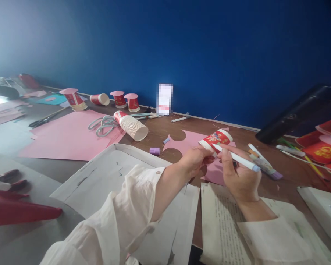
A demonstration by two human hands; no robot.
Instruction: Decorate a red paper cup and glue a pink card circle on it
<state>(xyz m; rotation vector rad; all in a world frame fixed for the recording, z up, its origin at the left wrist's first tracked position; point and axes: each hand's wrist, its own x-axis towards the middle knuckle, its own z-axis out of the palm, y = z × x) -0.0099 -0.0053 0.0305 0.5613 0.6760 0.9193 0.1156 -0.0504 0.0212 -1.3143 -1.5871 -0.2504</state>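
Observation:
My left hand (pixel 197 161) is closed round the lower end of a red paper cup (pixel 217 138) with printed figures, which lies tilted on its side above the table. In my right hand (pixel 241 176) is a white marker pen (pixel 241 161), gripped like a writing pen, its tip touching or very close to the cup's side. Under both hands spreads a sheet of pink paper (pixel 187 138) with round pieces cut out of it. A purple pen cap (pixel 155 151) lies left of my left hand.
A stack of paper cups (pixel 134 127) lies by a coiled grey cord (pixel 105 125). Cups with pink paper tops (pixel 118 100) stand by the blue wall. Pink sheets (pixel 68 138), scissors (pixel 45 119), a shallow white box lid (pixel 99 176), an open book (pixel 220 221), markers (pixel 264 160) and a black cylinder (pixel 295 114) surround the hands.

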